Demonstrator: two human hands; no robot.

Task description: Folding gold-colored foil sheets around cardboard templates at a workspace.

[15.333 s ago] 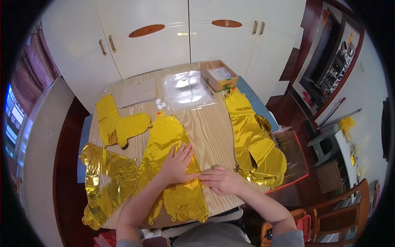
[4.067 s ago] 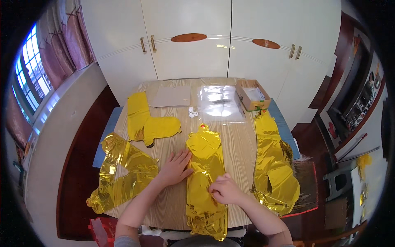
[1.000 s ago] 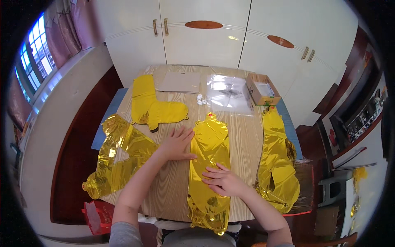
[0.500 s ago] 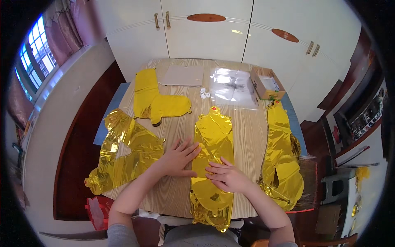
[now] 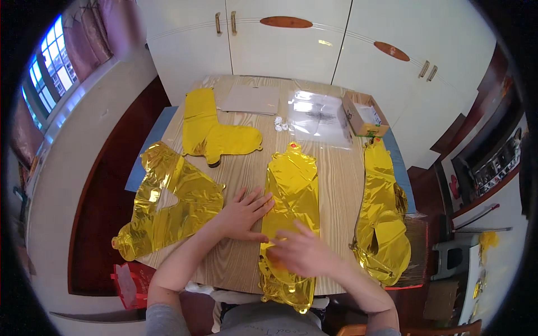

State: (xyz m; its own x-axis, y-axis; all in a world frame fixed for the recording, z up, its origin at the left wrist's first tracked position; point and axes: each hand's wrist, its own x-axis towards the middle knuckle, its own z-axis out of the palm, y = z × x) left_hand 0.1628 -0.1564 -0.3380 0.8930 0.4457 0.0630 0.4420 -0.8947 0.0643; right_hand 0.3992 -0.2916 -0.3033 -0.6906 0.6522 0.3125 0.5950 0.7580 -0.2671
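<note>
A long flat gold foil balloon lies lengthwise in front of me, its near end hanging over the table edge. My left hand rests flat with fingers spread, the fingertips at the balloon's left edge. Over the balloon's lower half is my right hand, blurred by motion, its fingers stretched out and holding nothing visible. Whether it touches the foil I cannot tell. To the left lies an A-shaped gold foil balloon, and beyond it an L-shaped one. Another gold foil balloon, partly folded over, lies at the right.
At the back of the wooden table are grey card sheets, small white crumpled pieces, a clear plastic sheet and an open cardboard box. White cabinets stand behind. A red bag is below, at the left.
My right hand has swept slightly nearer to me over the middle balloon and is now blurred. My left hand stays in place. The view has shifted slightly.
</note>
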